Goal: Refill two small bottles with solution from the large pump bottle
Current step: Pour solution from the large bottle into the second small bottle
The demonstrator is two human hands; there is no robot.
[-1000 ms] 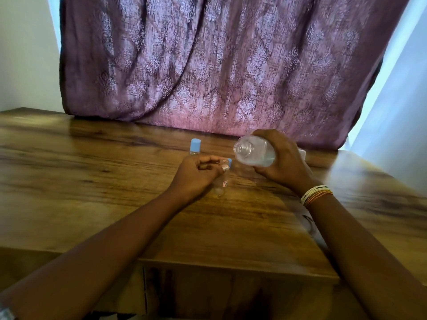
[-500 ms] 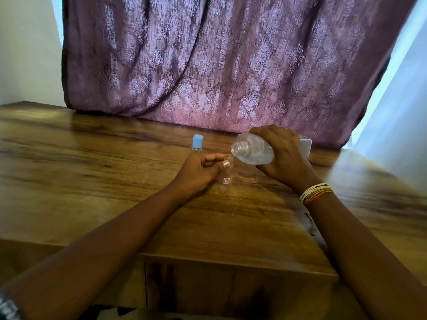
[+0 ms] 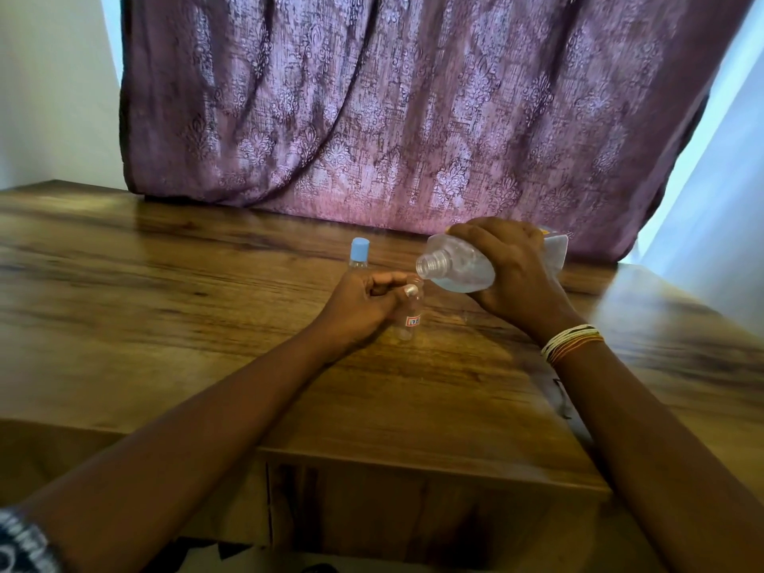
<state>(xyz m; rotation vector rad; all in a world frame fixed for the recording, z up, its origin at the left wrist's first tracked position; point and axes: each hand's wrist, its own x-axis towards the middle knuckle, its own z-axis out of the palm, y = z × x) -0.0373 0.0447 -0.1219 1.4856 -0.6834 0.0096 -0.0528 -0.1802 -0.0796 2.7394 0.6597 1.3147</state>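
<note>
L hand [image 3: 364,303] fingers curled tight round open small bottle [image 3: 409,318] standing on table [image 3: 165,324], R hand [image 3: 512,270] wrapped round big bottle [image 3: 454,266], pump off, tipped w/ neck just above small bottle's mouth, 2nd small bottle [image 3: 359,253], blue cap, just behind L hand.

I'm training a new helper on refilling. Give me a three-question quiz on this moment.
1. True or false: the large bottle is tipped with its open neck toward the small open bottle.
2. Which hand holds the large bottle? A) left hand B) right hand
3. Fill in: the second small bottle on the table wears a ___ cap.

Key: 1 true. 2 B, the right hand; the left hand steadies the small one. 3 blue.
</note>
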